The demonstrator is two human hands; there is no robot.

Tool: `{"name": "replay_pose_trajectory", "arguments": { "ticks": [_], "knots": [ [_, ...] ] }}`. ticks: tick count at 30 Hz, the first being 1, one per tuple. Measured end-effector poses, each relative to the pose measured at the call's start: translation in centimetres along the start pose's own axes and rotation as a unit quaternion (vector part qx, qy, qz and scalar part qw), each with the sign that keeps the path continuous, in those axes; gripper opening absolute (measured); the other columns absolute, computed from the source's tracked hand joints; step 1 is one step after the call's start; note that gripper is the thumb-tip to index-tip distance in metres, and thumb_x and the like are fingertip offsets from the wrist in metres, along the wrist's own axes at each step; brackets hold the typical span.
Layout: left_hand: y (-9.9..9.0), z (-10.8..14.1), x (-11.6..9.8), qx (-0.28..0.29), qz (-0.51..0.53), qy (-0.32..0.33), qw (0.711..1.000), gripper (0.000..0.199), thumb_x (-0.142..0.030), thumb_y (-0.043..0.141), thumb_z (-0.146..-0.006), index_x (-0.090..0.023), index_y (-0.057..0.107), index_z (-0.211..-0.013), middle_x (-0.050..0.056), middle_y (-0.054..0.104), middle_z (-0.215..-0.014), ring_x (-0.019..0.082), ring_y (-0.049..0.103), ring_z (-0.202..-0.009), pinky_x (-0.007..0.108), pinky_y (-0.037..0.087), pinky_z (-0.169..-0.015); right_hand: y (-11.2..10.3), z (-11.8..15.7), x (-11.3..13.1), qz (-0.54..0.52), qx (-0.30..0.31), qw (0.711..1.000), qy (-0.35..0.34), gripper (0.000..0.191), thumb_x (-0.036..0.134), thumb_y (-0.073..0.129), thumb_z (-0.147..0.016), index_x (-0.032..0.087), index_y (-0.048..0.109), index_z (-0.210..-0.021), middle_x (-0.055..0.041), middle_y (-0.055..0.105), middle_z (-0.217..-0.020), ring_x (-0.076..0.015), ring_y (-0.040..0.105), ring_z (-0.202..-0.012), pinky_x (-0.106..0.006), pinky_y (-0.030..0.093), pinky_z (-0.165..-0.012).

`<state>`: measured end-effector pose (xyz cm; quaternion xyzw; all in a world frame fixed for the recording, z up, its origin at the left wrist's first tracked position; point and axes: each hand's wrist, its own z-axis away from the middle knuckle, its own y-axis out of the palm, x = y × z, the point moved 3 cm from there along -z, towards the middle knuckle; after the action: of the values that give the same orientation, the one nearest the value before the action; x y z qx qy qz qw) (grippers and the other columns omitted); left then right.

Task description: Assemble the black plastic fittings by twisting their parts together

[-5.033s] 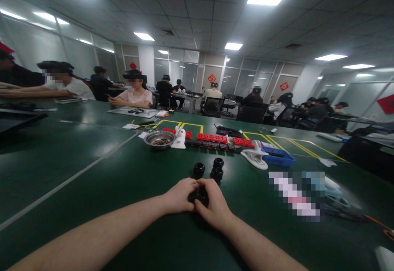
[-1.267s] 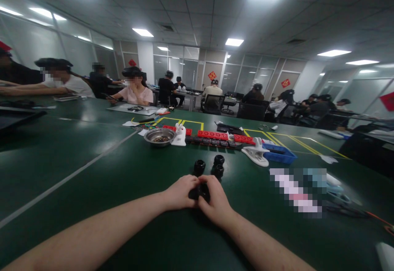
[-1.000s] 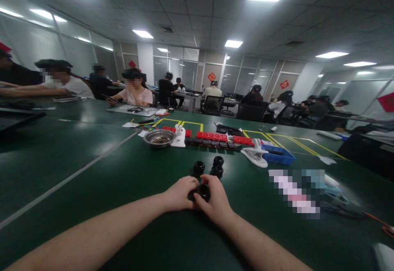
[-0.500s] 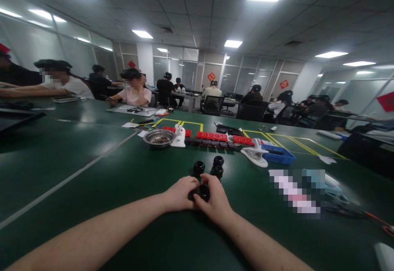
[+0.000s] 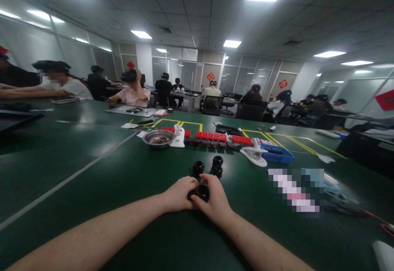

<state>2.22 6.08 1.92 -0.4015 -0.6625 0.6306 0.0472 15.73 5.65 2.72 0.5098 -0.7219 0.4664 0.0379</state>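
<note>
Two black round parts sit side by side between my hands, low over the green table (image 5: pixel 123 230). My left hand (image 5: pixel 180 193) has its fingers wrapped round the left black part (image 5: pixel 192 194). Thumb and fingers of my right hand (image 5: pixel 215 199) curl round the right black part (image 5: pixel 203 192), which has an open hollow facing up. Whether the two parts are joined cannot be made out. Just beyond my fingers stand a single black round part (image 5: pixel 198 167) and two more black parts (image 5: pixel 218 166) close together.
A metal bowl (image 5: pixel 158 138) of small pieces stands beyond my hands, beside a white clamp (image 5: pixel 177 136). Red blocks (image 5: pixel 211 136) run in a row to another white clamp (image 5: pixel 256 154) and a blue tray (image 5: pixel 278 155). Several people sit at tables farther back.
The right black part is tilted slightly differently between my hands. My hands have hardly moved, and the whole view has shifted very slightly.
</note>
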Motion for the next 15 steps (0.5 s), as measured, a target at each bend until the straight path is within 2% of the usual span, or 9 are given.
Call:
{"name": "replay_pose_trajectory", "arguments": {
  "ticks": [8,12,15],
  "knots": [
    [0.03,0.05,0.03,-0.002,0.005,-0.006,1.0,0.041,-0.028,0.063,-0.065,-0.018,0.054,-0.103,0.006,0.054,-0.105,0.024,0.048,-0.097,0.036,0.037,-0.088,0.18,0.28,0.13,-0.031,0.033,0.999,-0.03,0.047,0.008,0.051,-0.064,0.018,0.042,-0.108,-0.0068,0.051,-0.1,-0.0196,0.049,-0.093,-0.037,0.04,-0.084],
    [-0.01,0.04,-0.1,-0.003,0.001,0.0,1.0,0.034,-0.03,0.064,-0.064,-0.018,0.057,-0.095,0.006,0.054,-0.104,0.024,0.048,-0.097,0.035,0.037,-0.088,-0.14,0.16,0.08,-0.013,-0.007,1.0,-0.016,0.046,0.015,0.057,-0.063,0.018,0.043,-0.107,-0.008,0.05,-0.1,-0.0222,0.048,-0.093,-0.04,0.04,-0.083],
    [-0.17,0.03,-0.22,-0.001,0.002,-0.009,1.0,0.034,-0.032,0.065,-0.064,-0.018,0.057,-0.094,0.005,0.054,-0.101,0.024,0.048,-0.095,0.035,0.039,-0.086,-0.07,-0.01,-0.03,0.002,-0.005,1.0,0.002,0.043,0.02,0.06,-0.064,0.018,0.044,-0.104,-0.0064,0.051,-0.093,-0.0213,0.049,-0.087,-0.039,0.041,-0.08]
  ]
}}
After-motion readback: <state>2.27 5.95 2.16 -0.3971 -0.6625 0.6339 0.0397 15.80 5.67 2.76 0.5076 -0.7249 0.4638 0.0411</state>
